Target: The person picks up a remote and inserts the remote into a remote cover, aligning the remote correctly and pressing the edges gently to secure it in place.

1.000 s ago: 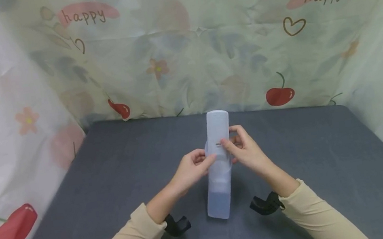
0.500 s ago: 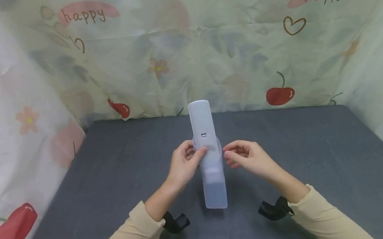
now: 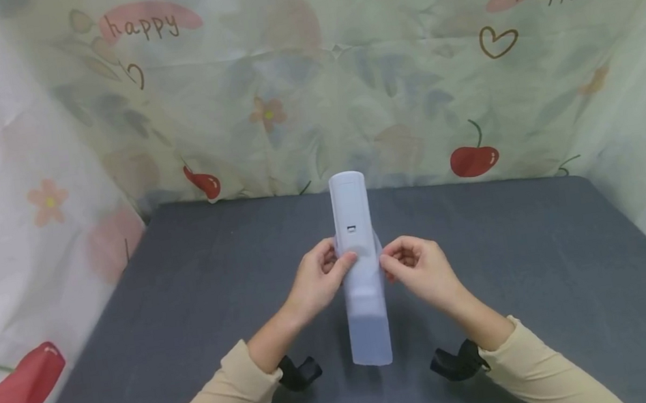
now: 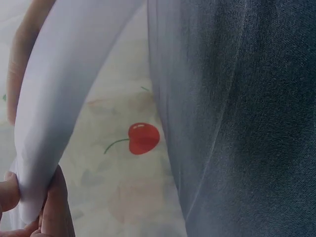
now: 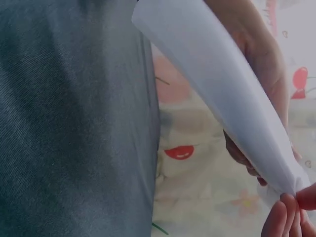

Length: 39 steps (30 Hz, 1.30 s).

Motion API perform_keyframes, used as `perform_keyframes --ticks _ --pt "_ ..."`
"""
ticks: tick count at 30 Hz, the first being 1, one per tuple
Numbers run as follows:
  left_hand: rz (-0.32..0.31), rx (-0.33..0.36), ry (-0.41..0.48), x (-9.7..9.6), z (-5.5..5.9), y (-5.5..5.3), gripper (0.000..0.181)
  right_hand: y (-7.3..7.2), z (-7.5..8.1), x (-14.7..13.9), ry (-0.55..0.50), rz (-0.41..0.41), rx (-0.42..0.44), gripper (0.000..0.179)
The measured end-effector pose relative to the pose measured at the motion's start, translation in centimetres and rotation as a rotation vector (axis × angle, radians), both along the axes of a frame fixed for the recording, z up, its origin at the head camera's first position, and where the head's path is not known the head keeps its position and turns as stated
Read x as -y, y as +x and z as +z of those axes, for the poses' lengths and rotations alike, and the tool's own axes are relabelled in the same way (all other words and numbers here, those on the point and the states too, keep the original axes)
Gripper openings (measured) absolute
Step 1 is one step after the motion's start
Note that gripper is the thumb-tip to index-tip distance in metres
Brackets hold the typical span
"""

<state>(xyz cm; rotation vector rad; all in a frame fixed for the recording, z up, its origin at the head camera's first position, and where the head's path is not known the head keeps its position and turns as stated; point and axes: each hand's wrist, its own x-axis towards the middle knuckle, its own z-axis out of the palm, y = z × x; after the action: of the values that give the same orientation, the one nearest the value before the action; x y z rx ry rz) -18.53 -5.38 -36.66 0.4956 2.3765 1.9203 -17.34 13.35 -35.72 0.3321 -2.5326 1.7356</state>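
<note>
tabletop (image 3: 150,336): dark grey | back sheet (image 3: 342,116): pale, creased, red cherries (image 3: 474,161), brown "happy" lettering (image 3: 141,26)

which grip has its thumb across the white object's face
The left grip: its thumb lies across the face of the white object; the right grip pinches its edge.

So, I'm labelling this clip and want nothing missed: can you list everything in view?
long white object: 1, white to pale lilac, between the hands
small slot: 1, dark, on the object's upper part
tabletop: 1, dark grey, under the hands
patterned backdrop: panel count unclear, pale with red cherries, behind and at both sides
wrist pieces: 2, black, one by each cuff
sleeves: 2, cream, on the forearms
left hand: 1, bare, gripping the object's left side
right hand: 1, bare, pinching the object's right edge
</note>
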Motion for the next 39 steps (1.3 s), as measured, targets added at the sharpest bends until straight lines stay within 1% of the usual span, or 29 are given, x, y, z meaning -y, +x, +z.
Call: perform_keyframes --ticks 3,7,13,23,26,28,31,33,36,39 --pt "-0.031 -0.011 -0.024 0.07 0.01 -0.06 0.035 0.06 0.1 0.26 -0.008 -0.044 -0.015 0.011" --pt "-0.052 -0.017 -0.05 0.09 0.09 0.07 0.036 0.06 -0.1 0.43 -0.01 -0.081 -0.016 0.01" --pt "-0.063 -0.003 -0.048 0.13 0.17 0.27 0.035 0.01 -0.15 0.67 -0.034 -0.113 -0.03 0.008" --pt "-0.074 -0.009 -0.062 0.18 -0.04 0.28 0.034 -0.3 0.06 0.92 -0.049 -0.166 -0.003 0.008" --pt "-0.076 -0.006 -0.064 0.15 -0.05 0.25 0.034 -0.42 0.05 0.85 -0.06 -0.135 0.014 0.008" --pt "-0.066 -0.009 -0.07 0.18 0.02 0.28 0.033 -0.57 -0.01 0.7 -0.081 -0.079 0.05 0.008" --pt "-0.045 -0.024 -0.082 0.27 0.04 0.29 0.032 -0.81 -0.1 0.37 -0.093 0.028 0.115 0.008" --pt "-0.033 -0.034 -0.093 0.32 0.01 0.26 0.031 -0.89 -0.05 0.18 -0.1 0.081 0.153 0.009" --pt "-0.025 -0.039 -0.107 0.32 -0.12 0.19 0.032 -0.83 0.24 0.03 -0.095 0.111 0.189 0.013" --pt "-0.014 -0.048 -0.135 0.24 -0.26 0.14 0.032 -0.75 0.72 -0.01 -0.088 0.102 0.212 0.025"
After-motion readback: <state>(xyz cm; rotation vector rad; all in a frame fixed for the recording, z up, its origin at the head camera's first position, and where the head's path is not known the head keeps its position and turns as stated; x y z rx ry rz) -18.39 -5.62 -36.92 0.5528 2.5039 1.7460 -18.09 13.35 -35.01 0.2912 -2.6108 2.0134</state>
